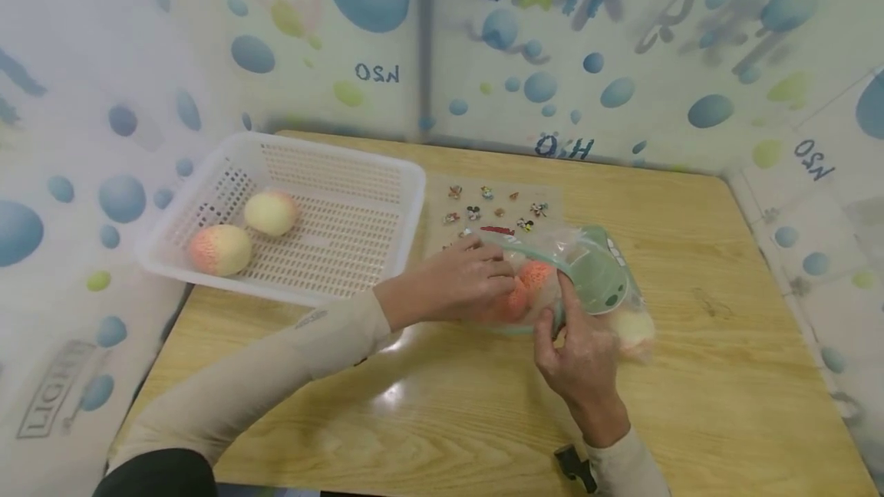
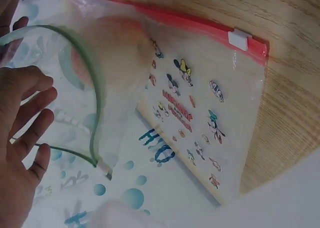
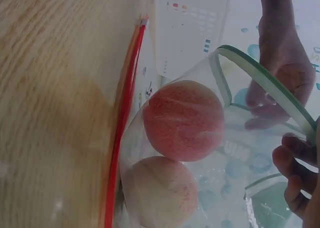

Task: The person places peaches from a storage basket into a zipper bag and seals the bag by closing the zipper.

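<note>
A clear zip bag (image 3: 235, 158) with a green-edged mouth (image 2: 92, 88) lies near the table's middle, its mouth spread. Inside are pink-and-cream peaches; the right wrist view shows a pinker peach (image 3: 185, 120) and a paler peach (image 3: 160, 193). A green cartoon print (image 1: 597, 282) covers part of the bag. My right hand (image 1: 583, 351) pinches the bag's rim between thumb and fingers. At the mouth's other side is my left hand (image 1: 476, 278), fingers loosely bent over the opening, with nothing seen in its grasp.
To the left stands a white perforated basket (image 1: 324, 251) holding two peaches (image 1: 221, 250). Under and behind the green-edged bag lies a flat clear bag (image 2: 200, 108) with cartoon prints and a red slider zip. A printed wall (image 1: 483, 60) rises behind the table (image 1: 725, 374).
</note>
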Demonstrator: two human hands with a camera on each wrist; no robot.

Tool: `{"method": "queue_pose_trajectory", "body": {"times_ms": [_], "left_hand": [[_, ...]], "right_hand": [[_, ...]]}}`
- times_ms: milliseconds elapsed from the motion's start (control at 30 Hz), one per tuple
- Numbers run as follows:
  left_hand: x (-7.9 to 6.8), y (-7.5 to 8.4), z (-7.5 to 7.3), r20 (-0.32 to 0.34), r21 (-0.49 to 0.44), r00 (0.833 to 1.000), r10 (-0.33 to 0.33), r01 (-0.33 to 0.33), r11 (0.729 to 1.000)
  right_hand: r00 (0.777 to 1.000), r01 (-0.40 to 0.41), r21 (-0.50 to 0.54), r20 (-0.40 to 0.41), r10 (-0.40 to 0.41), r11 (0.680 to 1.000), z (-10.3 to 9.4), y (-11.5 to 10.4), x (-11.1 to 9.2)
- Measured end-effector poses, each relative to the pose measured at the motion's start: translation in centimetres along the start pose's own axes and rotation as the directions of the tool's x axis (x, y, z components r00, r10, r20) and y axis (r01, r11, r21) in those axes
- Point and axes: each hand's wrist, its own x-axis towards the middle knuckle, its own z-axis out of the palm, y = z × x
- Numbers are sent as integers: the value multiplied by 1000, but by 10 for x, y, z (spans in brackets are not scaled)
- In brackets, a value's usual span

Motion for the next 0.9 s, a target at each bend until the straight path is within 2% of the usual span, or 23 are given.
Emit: {"method": "queue_pose_trajectory", "body": {"times_ms": [133, 233, 367, 467, 567, 700, 900], "left_hand": [[-4, -6, -7, -73, -35, 996, -42, 40, 999], [-10, -12, -14, -78, -65, 993, -86, 81, 995], [-17, -25, -22, -8, -75, 987, -159, 157, 985], [-21, -37, -24, 65, -59, 972, -227, 231, 971], [-23, -46, -20, 134, -35, 956, -261, 267, 963], [-22, -49, -18, 198, 15, 949, -245, 247, 969], [-12, -49, -21, 196, 122, 956, -218, 197, 973]], "right_hand": [[1000, -2, -8, 8, 2, 1000, 0, 0, 0], [1000, -8, -4, 0, 8, 1000, 0, 0, 0], [1000, -16, 1, 1, 16, 1000, -1, 1, 1], [1000, -20, 2, -11, 20, 1000, -1, 1, 1], [999, -20, 3, -29, 20, 1000, -2, 1, -1], [999, -15, 13, -33, 15, 1000, -2, 2, -2], [998, -12, 69, -67, 16, 998, -4, 2, 0]]}}
